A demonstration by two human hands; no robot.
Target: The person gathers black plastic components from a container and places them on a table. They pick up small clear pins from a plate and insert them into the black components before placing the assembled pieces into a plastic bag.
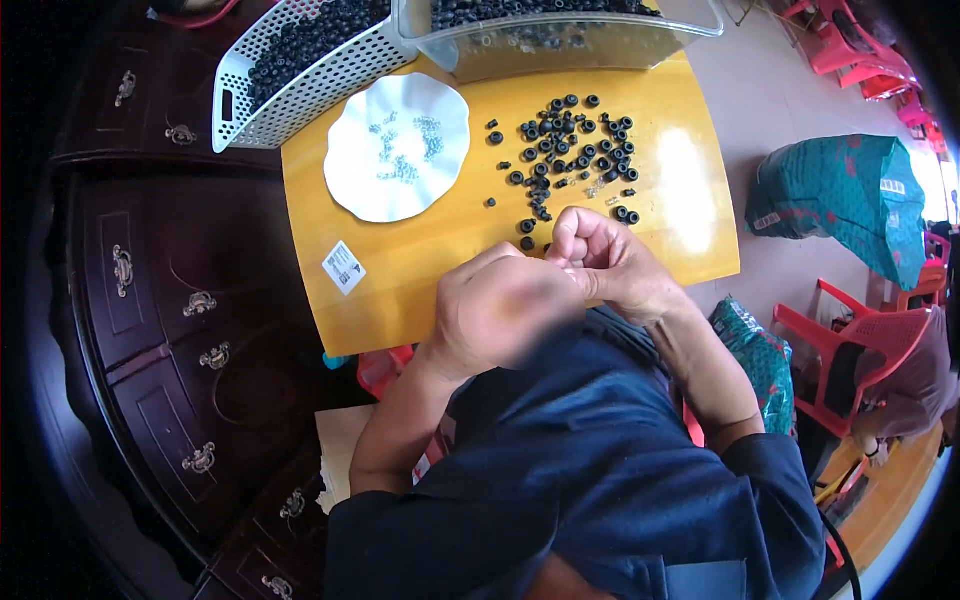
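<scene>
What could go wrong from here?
1. Loose black parts lie just beyond the left hand and right hand; a nudge might scatter some.
2. A few clear bits sit among those parts and could be overlooked.
3. The plate looks shallow, so a knock might spill the small pieces on it.

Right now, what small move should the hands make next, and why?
Probably tilt the left hand aside slightly: it blocks the view of whatever it and the right hand may hold, worth checking before nearing the loose black parts on the table.
</scene>
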